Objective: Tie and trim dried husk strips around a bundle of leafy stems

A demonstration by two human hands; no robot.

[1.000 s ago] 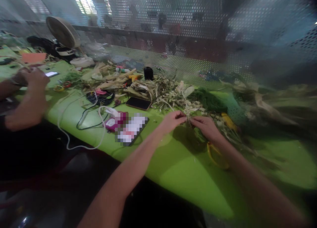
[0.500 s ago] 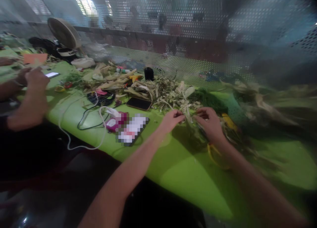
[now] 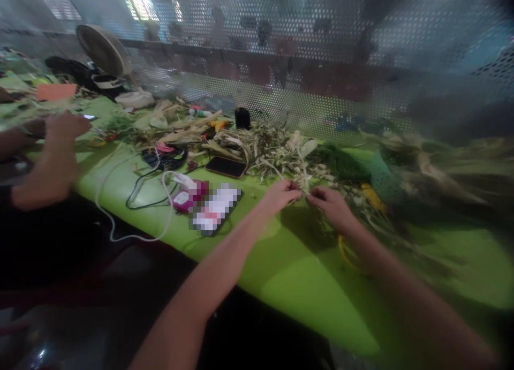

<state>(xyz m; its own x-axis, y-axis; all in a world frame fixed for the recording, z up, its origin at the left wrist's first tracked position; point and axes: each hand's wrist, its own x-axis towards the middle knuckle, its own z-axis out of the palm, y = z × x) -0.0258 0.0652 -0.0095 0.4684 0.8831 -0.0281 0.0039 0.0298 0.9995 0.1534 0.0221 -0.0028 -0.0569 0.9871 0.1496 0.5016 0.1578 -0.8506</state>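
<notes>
Near the right-centre of the green table, my left hand (image 3: 281,195) is closed in a pinch on a piece made of pale dried husk strips (image 3: 305,180). My right hand (image 3: 330,204) comes in from the other side, with thumb and fingers pinched on the same husk piece. Both sets of fingertips almost meet. Exactly how the strips are folded or tied is too blurred to make out. Just beyond my hands lies a heap of small dried husk pieces (image 3: 277,150). Yellow scissors handles (image 3: 348,255) show partly under my right forearm.
A dark phone (image 3: 226,167), a magenta tissue pack (image 3: 190,197) and a pixelated sheet or screen (image 3: 217,208) lie to the left. A white cable (image 3: 138,240) loops over the table edge. Further left are a fan (image 3: 103,51) and another person's hand (image 3: 66,125).
My right hand has moved left and slightly down, toward my left hand, its fingers now closer together on the husk. The other person's hand has shifted right, over the lit phone.
</notes>
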